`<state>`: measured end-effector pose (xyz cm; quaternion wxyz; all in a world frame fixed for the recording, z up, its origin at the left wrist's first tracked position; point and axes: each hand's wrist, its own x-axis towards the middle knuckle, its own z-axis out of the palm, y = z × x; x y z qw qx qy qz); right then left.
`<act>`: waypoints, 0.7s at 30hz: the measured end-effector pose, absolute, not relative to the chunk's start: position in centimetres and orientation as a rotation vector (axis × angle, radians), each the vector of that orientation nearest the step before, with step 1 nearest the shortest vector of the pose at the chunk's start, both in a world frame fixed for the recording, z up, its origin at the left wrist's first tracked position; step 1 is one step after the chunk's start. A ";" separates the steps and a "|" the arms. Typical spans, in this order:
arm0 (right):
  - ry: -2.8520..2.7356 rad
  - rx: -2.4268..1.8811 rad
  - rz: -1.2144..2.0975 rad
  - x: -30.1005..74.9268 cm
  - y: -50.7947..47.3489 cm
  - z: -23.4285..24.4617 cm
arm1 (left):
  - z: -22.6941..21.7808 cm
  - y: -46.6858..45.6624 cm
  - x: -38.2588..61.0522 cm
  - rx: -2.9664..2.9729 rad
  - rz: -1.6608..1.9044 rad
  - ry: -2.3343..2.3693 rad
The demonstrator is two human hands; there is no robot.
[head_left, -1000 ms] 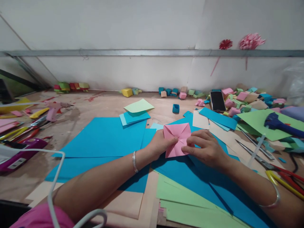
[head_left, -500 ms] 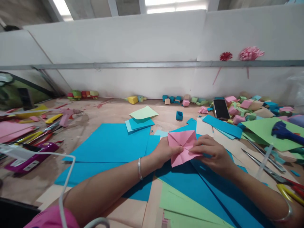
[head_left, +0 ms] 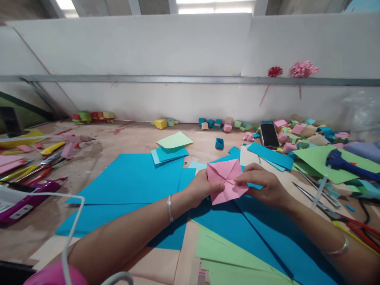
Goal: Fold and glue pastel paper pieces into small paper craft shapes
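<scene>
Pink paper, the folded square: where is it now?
In the head view, the pink paper is right of centre, between the left hand and right hand, above blue paper.

One pink paper square (head_left: 225, 171) is displaying creases radiating from its centre, where folded flaps are meeting. Its lower right part is jutting outward, making the outline uneven. The creased face is tilting up toward the camera, and the piece is being held above blue paper (head_left: 225, 217).

The pink square (head_left: 227, 172) is creased matt paper, the blue sheets (head_left: 142, 178) smooth paper, the bracelets (head_left: 170, 208) shiny metal.
</scene>
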<state>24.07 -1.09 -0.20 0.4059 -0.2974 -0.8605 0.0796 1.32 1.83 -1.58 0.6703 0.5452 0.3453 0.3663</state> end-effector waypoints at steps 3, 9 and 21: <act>-2.196 -0.714 0.224 24.0 -0.9 -0.4 | -1.5 1.5 1.4 1.229 0.816 0.844; -1.998 -0.859 0.244 23.6 -1.0 -1.3 | -1.0 1.2 1.6 1.150 0.818 0.858; -1.430 -1.142 0.847 21.9 -1.9 -1.3 | -0.6 1.3 1.8 1.002 0.799 0.758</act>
